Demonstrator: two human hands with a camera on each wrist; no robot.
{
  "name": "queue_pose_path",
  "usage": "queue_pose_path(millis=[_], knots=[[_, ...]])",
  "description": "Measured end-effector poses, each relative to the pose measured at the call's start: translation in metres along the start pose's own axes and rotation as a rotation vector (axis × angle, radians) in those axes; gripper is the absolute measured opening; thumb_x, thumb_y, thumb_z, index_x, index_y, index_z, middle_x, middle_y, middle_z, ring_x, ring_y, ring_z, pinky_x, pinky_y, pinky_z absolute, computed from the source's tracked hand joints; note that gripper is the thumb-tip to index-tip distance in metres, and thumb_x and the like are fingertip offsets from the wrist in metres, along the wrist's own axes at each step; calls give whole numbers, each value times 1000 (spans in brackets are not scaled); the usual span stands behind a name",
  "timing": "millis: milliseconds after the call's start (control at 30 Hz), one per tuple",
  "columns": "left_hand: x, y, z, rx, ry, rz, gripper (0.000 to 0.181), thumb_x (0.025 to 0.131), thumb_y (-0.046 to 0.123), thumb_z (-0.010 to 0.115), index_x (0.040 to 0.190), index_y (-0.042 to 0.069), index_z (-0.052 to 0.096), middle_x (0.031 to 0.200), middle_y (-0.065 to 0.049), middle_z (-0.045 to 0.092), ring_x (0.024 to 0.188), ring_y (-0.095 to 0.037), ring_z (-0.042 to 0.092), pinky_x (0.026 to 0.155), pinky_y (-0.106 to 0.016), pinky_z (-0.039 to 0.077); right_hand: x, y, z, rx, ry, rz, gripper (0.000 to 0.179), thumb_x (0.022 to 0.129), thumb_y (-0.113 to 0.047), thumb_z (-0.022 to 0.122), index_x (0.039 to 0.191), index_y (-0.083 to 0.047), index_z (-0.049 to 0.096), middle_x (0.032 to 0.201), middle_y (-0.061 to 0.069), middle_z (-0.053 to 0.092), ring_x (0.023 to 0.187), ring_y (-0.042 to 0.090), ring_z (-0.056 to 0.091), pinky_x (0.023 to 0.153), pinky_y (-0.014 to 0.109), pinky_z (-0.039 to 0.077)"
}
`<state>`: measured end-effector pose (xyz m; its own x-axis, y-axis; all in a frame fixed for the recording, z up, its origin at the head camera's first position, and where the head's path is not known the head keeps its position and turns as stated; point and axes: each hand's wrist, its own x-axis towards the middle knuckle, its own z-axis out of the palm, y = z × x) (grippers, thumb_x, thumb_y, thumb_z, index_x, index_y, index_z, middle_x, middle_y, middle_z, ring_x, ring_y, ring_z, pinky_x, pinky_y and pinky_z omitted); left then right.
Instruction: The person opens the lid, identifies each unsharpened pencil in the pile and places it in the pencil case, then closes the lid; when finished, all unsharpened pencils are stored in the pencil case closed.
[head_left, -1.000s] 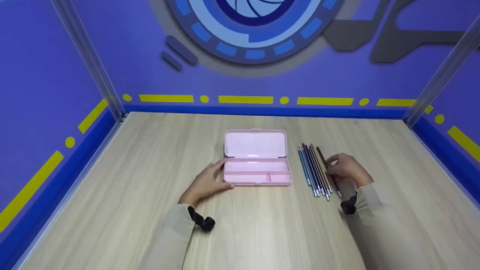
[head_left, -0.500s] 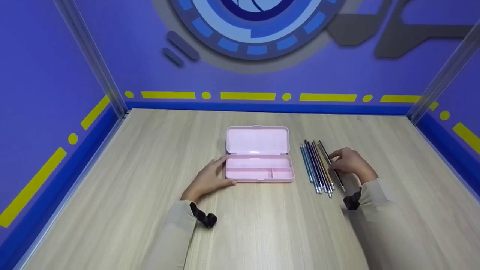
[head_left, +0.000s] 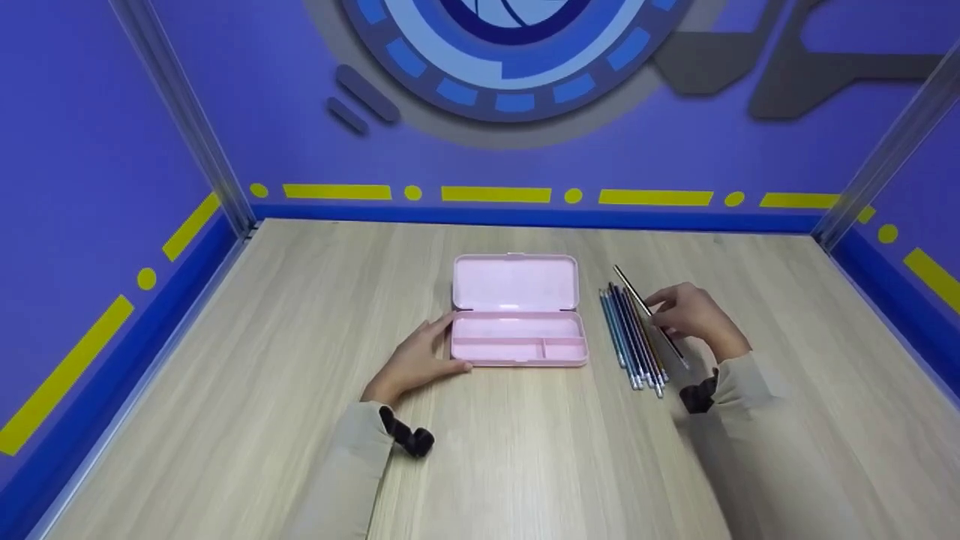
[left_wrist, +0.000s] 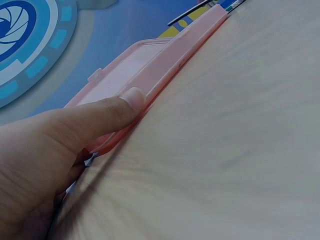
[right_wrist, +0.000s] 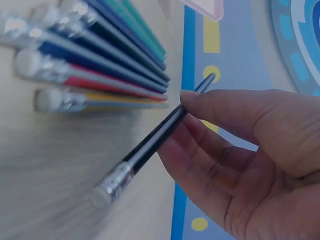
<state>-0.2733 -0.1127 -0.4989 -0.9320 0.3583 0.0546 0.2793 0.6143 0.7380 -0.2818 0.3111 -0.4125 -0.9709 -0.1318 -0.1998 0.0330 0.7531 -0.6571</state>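
A pink pencil case [head_left: 519, 365] lies with its lid up in the middle of the table, its tray split into compartments with nothing in them. My left hand [head_left: 415, 360] holds its left end, thumb [left_wrist: 132, 100] on the front wall and fingers round the side. Between thumb and fingertips, my right hand [head_left: 694, 319] pinches a black pencil [right_wrist: 155, 137] with a white eraser in a silver ferrule. That pencil is tilted and raised off the table. Just left of it lies a row of several pencils [head_left: 634, 341], blue, dark, red and yellow, erasers toward me.
The wooden table [head_left: 300, 300] is closed in by a blue-purple back wall [head_left: 262, 97] and side panels with metal corner posts [head_left: 184, 112]. Black wrist cameras [head_left: 409, 435] sit on both cuffs.
My right hand has lifted the black pencil from the table beside the row and moved it slightly left and away, over the row's far end. The left hand stays on the pencil case.
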Motion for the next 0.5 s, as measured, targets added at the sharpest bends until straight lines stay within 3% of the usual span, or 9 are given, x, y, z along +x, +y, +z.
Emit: queue_pose_path(millis=[300, 500], knots=[[-1, -1, 2, -3, -1, 1, 92, 74, 46, 80, 150, 22, 35, 155, -8, 34, 144, -43, 20, 115, -59, 23, 5, -19, 2, -53, 8, -61, 37, 88, -5, 62, 123, 6, 61, 108, 28, 67, 89, 31, 67, 70, 39, 60], [0, 0, 0, 0, -1, 4, 92, 74, 46, 80, 150, 22, 35, 155, -8, 34, 144, -43, 21, 115, -58, 24, 11, -35, 3, -87, 15, -91, 34, 88, -5, 64, 120, 3, 65, 107, 25, 67, 85, 25, 65, 71, 38, 59]])
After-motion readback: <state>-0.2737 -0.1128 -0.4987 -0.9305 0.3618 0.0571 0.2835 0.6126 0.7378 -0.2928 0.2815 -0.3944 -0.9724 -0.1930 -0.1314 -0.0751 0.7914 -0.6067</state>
